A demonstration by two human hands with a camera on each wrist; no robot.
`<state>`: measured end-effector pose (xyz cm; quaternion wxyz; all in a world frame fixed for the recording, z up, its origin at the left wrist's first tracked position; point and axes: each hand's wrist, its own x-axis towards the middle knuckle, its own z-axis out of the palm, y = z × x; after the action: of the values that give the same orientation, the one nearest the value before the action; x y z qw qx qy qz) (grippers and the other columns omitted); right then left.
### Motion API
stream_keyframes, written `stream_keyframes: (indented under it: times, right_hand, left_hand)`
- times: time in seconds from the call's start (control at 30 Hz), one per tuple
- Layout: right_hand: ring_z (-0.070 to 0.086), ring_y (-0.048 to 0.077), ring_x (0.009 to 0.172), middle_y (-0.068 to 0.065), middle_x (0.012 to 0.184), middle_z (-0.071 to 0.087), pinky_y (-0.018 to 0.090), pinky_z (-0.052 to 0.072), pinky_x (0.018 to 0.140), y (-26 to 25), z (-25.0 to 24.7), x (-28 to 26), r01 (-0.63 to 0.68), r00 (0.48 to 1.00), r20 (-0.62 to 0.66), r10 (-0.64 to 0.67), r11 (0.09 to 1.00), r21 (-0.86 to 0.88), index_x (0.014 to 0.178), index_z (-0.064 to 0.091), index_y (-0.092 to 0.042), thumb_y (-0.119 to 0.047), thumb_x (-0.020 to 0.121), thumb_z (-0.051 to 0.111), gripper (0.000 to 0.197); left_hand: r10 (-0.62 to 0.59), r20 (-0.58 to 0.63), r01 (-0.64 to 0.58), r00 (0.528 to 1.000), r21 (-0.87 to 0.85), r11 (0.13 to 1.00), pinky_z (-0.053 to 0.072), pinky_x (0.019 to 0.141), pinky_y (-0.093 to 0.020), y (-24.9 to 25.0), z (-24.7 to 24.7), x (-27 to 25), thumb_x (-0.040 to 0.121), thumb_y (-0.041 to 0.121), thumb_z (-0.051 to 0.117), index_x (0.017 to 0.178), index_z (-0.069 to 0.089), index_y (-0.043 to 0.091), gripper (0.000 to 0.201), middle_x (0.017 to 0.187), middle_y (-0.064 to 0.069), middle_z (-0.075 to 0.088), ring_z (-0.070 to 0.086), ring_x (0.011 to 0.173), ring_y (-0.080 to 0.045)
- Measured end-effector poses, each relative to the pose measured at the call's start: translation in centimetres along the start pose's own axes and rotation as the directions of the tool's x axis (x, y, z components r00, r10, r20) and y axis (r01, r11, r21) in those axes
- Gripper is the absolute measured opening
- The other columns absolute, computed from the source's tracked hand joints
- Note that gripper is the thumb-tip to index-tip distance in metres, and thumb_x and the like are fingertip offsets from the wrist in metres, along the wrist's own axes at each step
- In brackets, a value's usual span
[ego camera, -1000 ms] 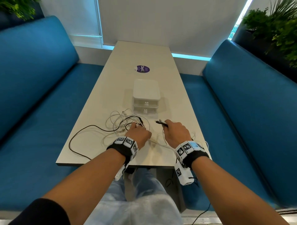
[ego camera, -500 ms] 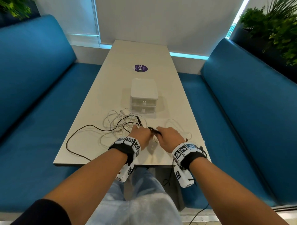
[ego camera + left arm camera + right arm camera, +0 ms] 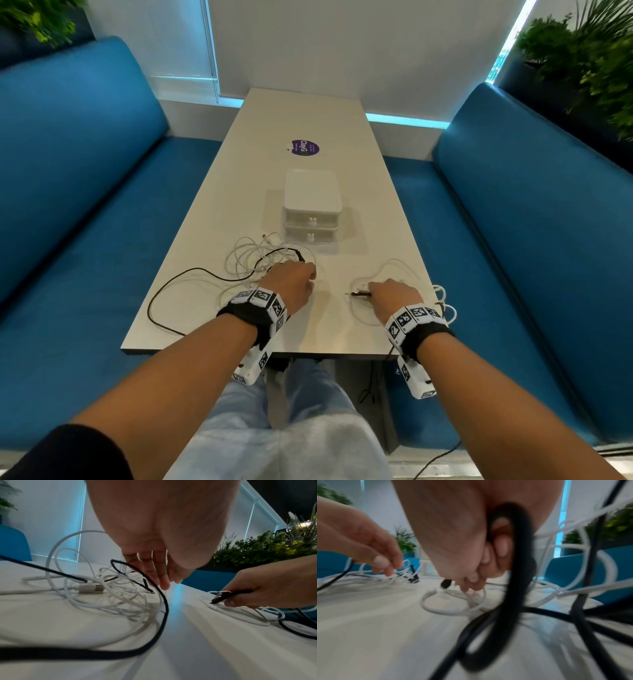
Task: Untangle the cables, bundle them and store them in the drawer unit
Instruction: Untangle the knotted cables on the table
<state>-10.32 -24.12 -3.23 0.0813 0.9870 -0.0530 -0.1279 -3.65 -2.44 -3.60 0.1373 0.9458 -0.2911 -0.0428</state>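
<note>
A tangle of white cables [image 3: 253, 260] lies on the table in front of the white two-drawer unit [image 3: 311, 205], whose drawers are both closed. A black cable [image 3: 171, 291] loops out of the tangle to the left. My left hand [image 3: 294, 284] is on the tangle's right edge with its fingertips [image 3: 163, 582] bunched downward, and it seems to pinch a thin white strand. My right hand [image 3: 394, 294] grips a second black cable [image 3: 518, 547]. Its plug [image 3: 359, 293] pokes out leftward over a loose white cable loop [image 3: 447, 609].
More white and black cable [image 3: 445, 305] hangs off the table's right edge by my right wrist. A purple sticker [image 3: 306, 148] lies behind the drawer unit. Blue benches [image 3: 85, 205] flank the narrow table [image 3: 212, 325], and plants stand behind them.
My right hand has pulled to the right with the black plug, opening a gap from my left hand, which it nearly touched before. The left hand stays on the tangle.
</note>
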Motion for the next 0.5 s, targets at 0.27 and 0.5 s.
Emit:
stream_keyframes:
  times: [0.27,0.5]
  right_hand:
    - [0.059,0.031,0.073,0.009,0.091,0.065,0.036,0.044,0.06,-0.6,-1.8,0.0,0.067,0.978,-0.205,-0.029,0.981,0.182,0.115,0.045,-0.017,-0.039,0.105,0.03,0.028]
    - [0.061,0.033,0.079,0.011,0.093,0.066,0.044,0.052,0.07,-2.2,-1.9,0.0,0.179,0.977,-0.173,-0.122,0.912,0.369,0.111,0.049,-0.015,-0.042,0.104,0.03,0.033]
  left_hand:
    - [0.052,-0.071,-0.069,0.996,-0.261,0.963,0.044,0.097,-0.041,2.4,-0.9,0.7,0.104,0.043,0.034,0.141,0.04,0.017,0.046,0.129,-0.005,0.055,0.055,0.111,-0.024]
    - [0.038,0.05,-0.012,0.998,-0.442,0.897,0.043,0.074,-0.032,4.1,-0.2,0.8,0.104,0.046,0.028,0.124,0.045,0.015,0.04,0.105,-0.006,0.064,0.059,0.09,-0.02]
